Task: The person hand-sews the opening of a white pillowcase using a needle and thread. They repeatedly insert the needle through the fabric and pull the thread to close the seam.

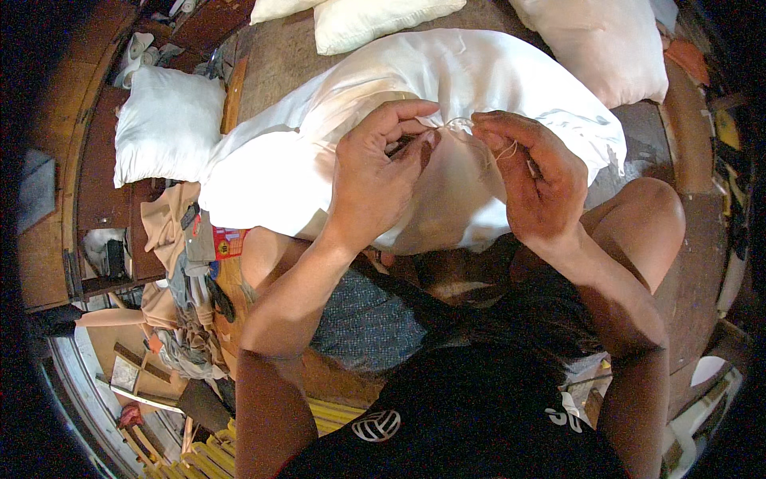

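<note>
Both hands are raised over a large white stuffed cloth piece (pixel 479 72), like a long pillow, that lies across my lap. With fingers bent toward the thumb, my left hand (pixel 379 164) pinches one end of a thin pale thread (pixel 456 122). My right hand (pixel 542 176) pinches the same thread between thumb and fingertips. A short stretch spans the gap between the hands, and loose strands hang at the right fingertips. Whether a needle is on the thread is too small to tell.
A small white pillow (pixel 171 124) stands at the left. Other pale pillows lie at the back, one cream pillow (pixel 391 20) and a larger one (pixel 598 48) at the right. Crumpled clothes (pixel 191 343) are heaped at the lower left, beside wooden shelving (pixel 116 168).
</note>
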The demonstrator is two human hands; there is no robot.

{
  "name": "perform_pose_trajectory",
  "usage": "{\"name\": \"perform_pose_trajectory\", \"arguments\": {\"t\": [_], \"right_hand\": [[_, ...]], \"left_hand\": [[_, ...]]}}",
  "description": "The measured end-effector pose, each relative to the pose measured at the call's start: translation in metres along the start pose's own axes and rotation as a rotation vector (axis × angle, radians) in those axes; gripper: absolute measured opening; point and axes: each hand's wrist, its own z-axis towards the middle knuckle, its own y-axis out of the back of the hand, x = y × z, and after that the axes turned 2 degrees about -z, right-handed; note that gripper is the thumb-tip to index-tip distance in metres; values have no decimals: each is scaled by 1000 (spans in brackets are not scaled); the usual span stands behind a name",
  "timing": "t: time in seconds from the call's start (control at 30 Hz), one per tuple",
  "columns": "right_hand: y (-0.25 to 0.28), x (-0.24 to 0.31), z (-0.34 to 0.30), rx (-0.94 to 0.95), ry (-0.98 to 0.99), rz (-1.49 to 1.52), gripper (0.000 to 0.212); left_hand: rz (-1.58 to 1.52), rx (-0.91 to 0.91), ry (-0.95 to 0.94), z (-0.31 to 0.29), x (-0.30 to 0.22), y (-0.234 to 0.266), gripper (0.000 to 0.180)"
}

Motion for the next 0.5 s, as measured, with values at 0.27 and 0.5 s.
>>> {"name": "perform_pose_trajectory", "arguments": {"t": [0.27,0.5], "right_hand": [[3,5,2,42,111,-41,17],[0,-1,-2,33,154,-32,26]], "left_hand": [[-63,1,37,0,0,-1,28],[-65,-1,21,1,3,-2,27]]}}
